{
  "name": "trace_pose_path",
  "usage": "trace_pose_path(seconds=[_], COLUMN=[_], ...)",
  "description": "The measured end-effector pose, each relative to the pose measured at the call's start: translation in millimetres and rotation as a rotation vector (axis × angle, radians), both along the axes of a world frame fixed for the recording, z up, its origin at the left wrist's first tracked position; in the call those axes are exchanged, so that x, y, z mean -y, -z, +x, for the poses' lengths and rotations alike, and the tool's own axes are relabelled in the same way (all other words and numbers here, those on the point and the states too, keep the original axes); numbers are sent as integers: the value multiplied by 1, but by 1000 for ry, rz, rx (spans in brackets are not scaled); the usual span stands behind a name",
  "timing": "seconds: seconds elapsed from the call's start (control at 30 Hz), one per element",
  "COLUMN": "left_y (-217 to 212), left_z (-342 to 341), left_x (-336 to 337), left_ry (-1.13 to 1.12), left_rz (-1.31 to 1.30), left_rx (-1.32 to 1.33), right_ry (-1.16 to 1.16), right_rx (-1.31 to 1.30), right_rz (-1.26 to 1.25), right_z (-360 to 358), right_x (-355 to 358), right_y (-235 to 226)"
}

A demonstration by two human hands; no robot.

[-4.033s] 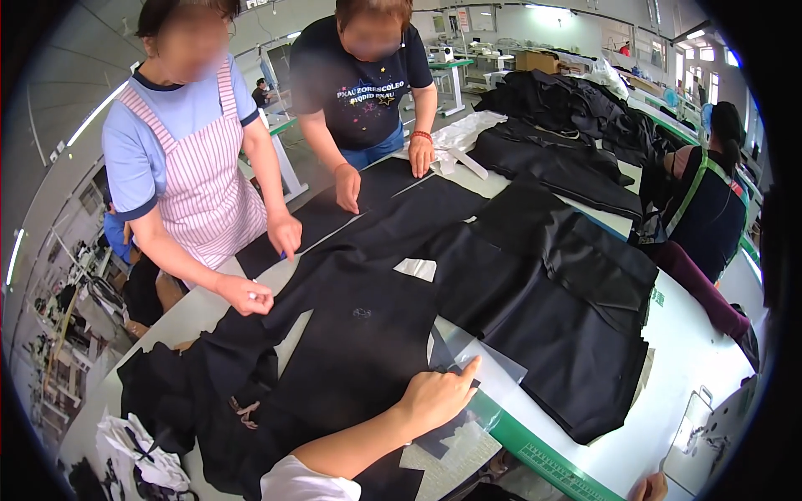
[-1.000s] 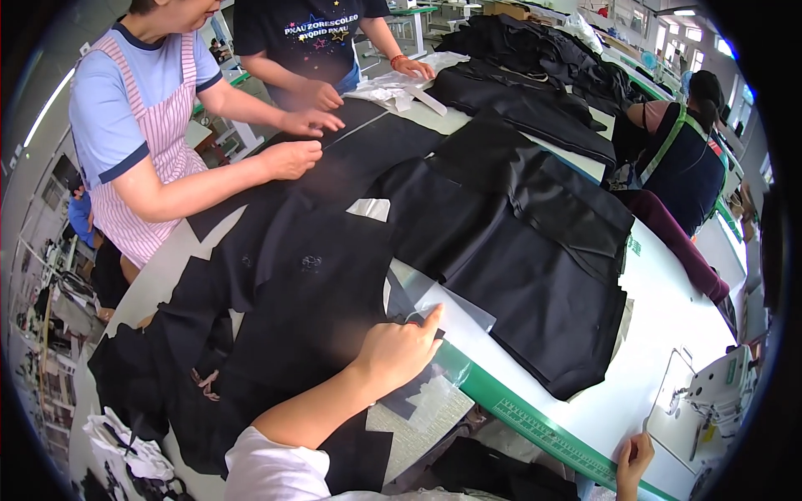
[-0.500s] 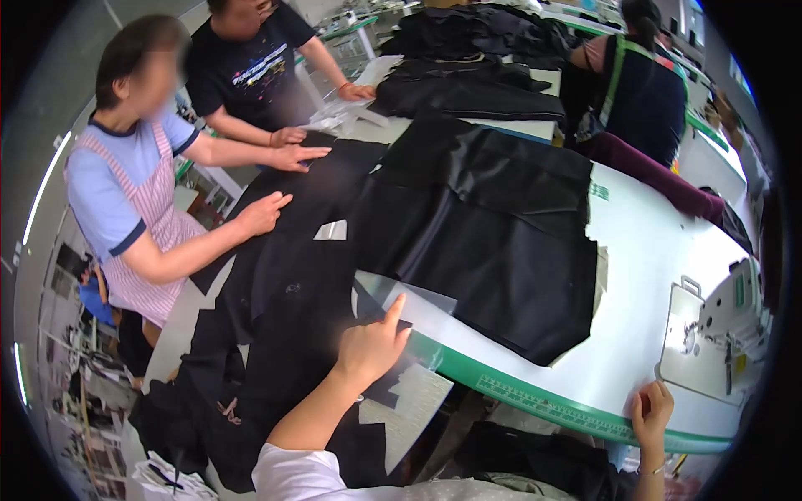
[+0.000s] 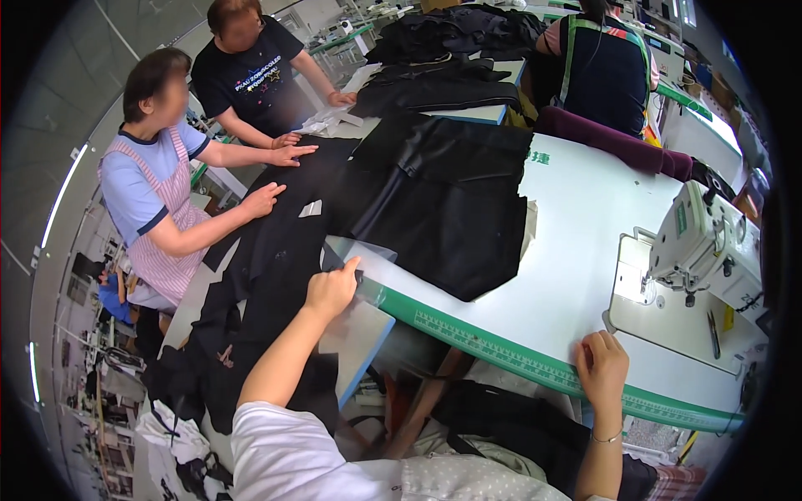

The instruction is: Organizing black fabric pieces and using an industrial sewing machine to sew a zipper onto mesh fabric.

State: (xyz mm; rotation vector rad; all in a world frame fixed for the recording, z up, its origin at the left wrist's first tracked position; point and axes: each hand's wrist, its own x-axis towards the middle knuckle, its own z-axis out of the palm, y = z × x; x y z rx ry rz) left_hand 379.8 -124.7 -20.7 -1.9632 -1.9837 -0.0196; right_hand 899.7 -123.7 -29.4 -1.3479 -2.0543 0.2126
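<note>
My left hand [image 4: 332, 292] is at the left end of the white sewing table [image 4: 576, 250], beside a clear plastic sheet [image 4: 368, 251] and black cloth. Its index finger stretches forward and the other fingers curl under; no held thing is visible. My right hand [image 4: 601, 361] rests at the table's green front edge [image 4: 493, 346], loosely curled with a gap between thumb and fingers, empty. A large black fabric panel [image 4: 451, 200] lies across the table. More black cloth [image 4: 276, 267] spreads to the left, where a person in a striped apron [image 4: 159, 200] lays both hands on it.
A sewing machine [image 4: 706, 238] stands on the right. A second person in a black T-shirt [image 4: 259, 79] leans in at the far left. Black garments [image 4: 451, 33] pile up at the back, near a rolled maroon cloth [image 4: 610, 146] and a seated person [image 4: 606, 75].
The view has shifted, so the table, cloth and both my hands appear farther left. More of the sewing machine shows. My left hand stays by the plastic sheet, my right at the table edge.
</note>
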Motion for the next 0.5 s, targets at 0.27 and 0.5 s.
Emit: trace_pose_path(seconds=[0.27, 0.5], left_y=[-106, -99], left_z=[22, 179], left_x=[-34, -26], left_ry=[-446, -40], left_rz=[193, -154], left_rx=[56, 164], right_ry=[-108, -163], right_rx=[-207, -499], right_rz=[-62, -212], right_z=[18, 48], right_x=[5, 30], right_y=[7, 9])
